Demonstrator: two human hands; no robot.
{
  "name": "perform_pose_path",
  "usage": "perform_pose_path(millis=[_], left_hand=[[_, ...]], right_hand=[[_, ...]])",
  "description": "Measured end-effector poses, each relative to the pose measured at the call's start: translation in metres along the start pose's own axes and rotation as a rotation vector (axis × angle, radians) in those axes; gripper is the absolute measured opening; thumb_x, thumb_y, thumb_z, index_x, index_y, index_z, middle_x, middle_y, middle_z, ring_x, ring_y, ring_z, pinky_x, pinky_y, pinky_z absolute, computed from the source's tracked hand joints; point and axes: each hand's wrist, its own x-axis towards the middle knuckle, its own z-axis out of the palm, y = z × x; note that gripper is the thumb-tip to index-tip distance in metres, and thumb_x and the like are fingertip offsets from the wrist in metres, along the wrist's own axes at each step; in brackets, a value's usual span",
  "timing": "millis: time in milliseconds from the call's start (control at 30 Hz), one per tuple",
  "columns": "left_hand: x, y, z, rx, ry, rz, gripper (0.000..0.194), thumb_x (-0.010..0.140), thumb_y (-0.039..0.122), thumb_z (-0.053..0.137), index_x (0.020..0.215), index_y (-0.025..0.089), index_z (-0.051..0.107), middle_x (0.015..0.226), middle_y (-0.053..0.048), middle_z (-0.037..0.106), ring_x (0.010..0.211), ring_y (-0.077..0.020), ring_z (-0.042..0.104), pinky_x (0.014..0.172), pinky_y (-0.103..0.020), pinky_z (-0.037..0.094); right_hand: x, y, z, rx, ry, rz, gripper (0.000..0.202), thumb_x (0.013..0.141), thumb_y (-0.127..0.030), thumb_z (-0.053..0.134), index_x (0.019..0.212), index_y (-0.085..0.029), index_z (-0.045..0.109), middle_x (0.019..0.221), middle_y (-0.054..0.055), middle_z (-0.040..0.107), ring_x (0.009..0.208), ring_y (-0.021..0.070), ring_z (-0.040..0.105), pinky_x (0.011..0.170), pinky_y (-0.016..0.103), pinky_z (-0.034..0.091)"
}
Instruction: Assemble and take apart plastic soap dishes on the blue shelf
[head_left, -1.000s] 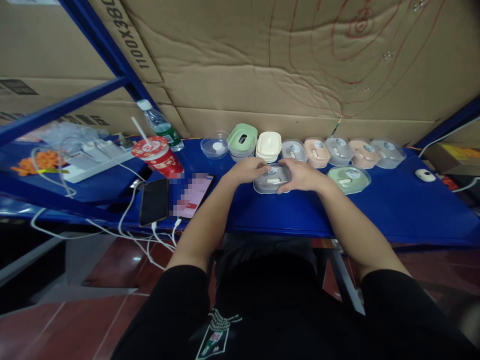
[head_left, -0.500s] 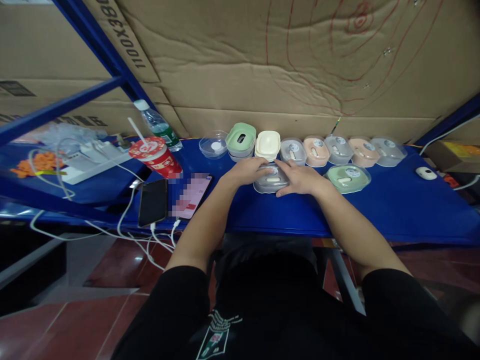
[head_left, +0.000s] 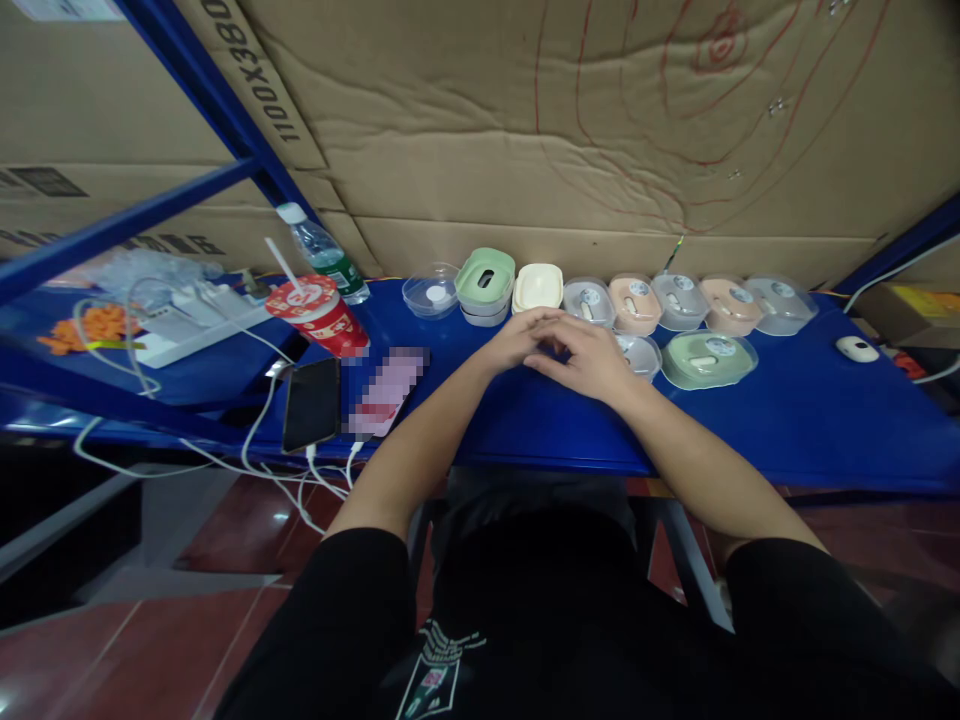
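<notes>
My left hand (head_left: pixel 524 336) and my right hand (head_left: pixel 585 358) meet above the blue tabletop, with fingers stretched out and overlapping at the tips. Nothing shows in either of them. A grey box with a clear lid (head_left: pixel 639 355) stands beside my right hand, which partly hides it. Just beyond my left fingertips is a cream open box (head_left: pixel 538 286), its lower part covered. To its left stands a green piece with a dark slot (head_left: pixel 485 275) on top of a grey box (head_left: pixel 484 313). A loose clear lid (head_left: pixel 430 292) lies farther left.
Several lidded boxes, among them a peach one (head_left: pixel 634 303), line the back; a green lidded box (head_left: pixel 709 360) stands in front. A red cup (head_left: pixel 319 315), a bottle (head_left: pixel 326 258) and two phones (head_left: pixel 311 405) are at left, a white mouse (head_left: pixel 856 348) at right.
The grey lidded box has moved right, from between my hands to beside the green lidded box. My hands have let go of it and come together.
</notes>
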Motion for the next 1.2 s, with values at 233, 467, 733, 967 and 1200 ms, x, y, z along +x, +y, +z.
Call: perform_pose_path(millis=[233,467,733,967,1200], left_hand=[[0.002,-0.017,-0.019,0.627,0.214,0.137,0.044,0.104,0.025,0.054,0.146,0.018,0.064,0.158,-0.015,0.062,0.148,-0.0294,0.057,0.128,-0.049,0.042],[0.004,-0.024,-0.02,0.728,0.186,0.011,0.05,0.097,0.02,0.068,0.147,0.015,0.064,0.145,-0.018,0.067,0.118,-0.028,0.072,0.115,-0.046,0.053],[-0.003,-0.005,-0.028,0.811,0.335,0.05,0.017,0.098,0.026,0.07,0.114,0.019,0.072,0.129,-0.013,0.071,0.101,-0.0252,0.072,0.096,-0.04,0.055],[-0.009,0.015,-0.046,0.395,0.564,0.125,0.022,0.106,0.045,0.06,0.113,0.025,0.057,0.089,-0.002,0.07,0.063,-0.0139,0.062,0.062,-0.028,0.05],[-0.015,0.021,-0.062,0.247,0.275,-0.093,0.017,0.103,0.038,0.058,0.113,0.024,0.059,0.06,0.005,0.058,0.042,-0.013,0.052,0.046,-0.025,0.038]], right_hand=[[0.004,0.011,0.014,-0.137,-0.296,-0.037,0.035,0.105,-0.056,0.062,0.103,-0.024,0.076,0.106,0.007,0.079,0.091,0.0246,0.07,0.075,0.035,0.043],[0.005,0.029,0.001,-0.302,-0.404,0.149,0.047,0.102,-0.066,0.062,0.088,-0.024,0.077,0.09,0.01,0.079,0.085,0.0291,0.073,0.069,0.037,0.044],[0.01,0.064,-0.013,-0.392,-0.372,0.357,0.048,0.1,-0.066,0.061,0.089,-0.022,0.079,0.09,0.016,0.08,0.093,0.0367,0.074,0.078,0.046,0.054],[0.012,0.056,-0.008,-0.217,0.018,0.462,0.062,0.1,-0.06,0.062,0.142,-0.015,0.061,0.105,0.017,0.08,0.104,0.0395,0.074,0.087,0.049,0.054],[0.013,0.051,-0.007,-0.218,0.044,0.366,0.049,0.11,-0.056,0.041,0.116,-0.018,0.071,0.101,0.016,0.081,0.095,0.0334,0.073,0.078,0.04,0.05]])
